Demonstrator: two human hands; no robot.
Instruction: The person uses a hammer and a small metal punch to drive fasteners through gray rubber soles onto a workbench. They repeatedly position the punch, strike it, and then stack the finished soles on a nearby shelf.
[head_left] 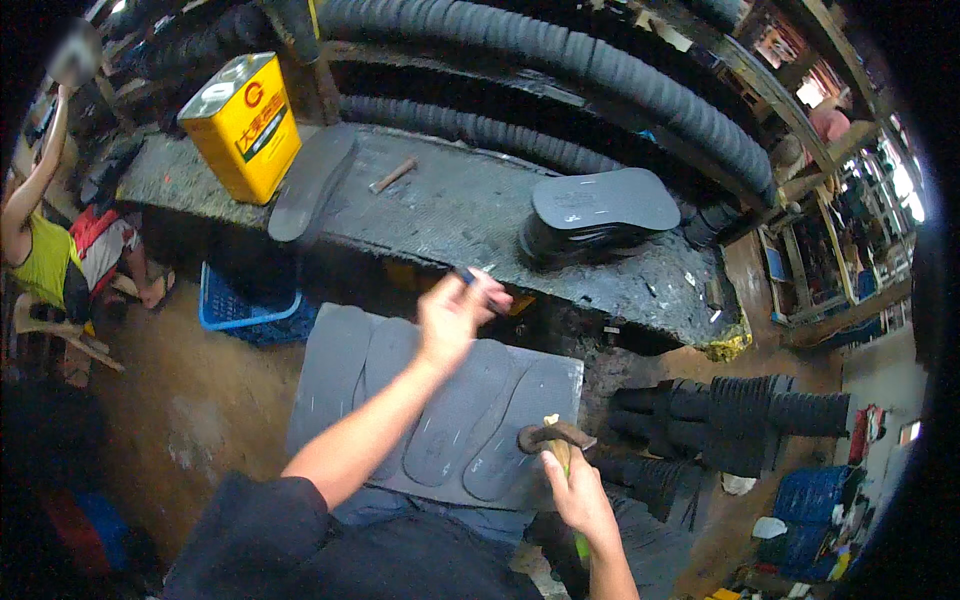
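Observation:
My right hand [580, 498] is closed round the handle of a hammer [556, 437], its head over the right side of a grey sheet [572, 375]. Several sole shapes [440, 430] show side by side on that sheet, in front of me. My left hand [460, 308], somewhat blurred, is above the sheet's far edge near the bench. Its fingers are closed round a small dark object [487, 292] whose kind I cannot make out. On the bench, a stack of grey soles [605, 200] stands to the right and a single dark sole [315, 185] lies to the left.
The long bench [450, 215] runs across, holding a yellow can [245, 130] and a short wooden stick [393, 175]. A blue basket [250, 300] sits below it. Rows of dark soles [730, 415] lie at right, more on shelves behind. Another person [60, 250] is at far left.

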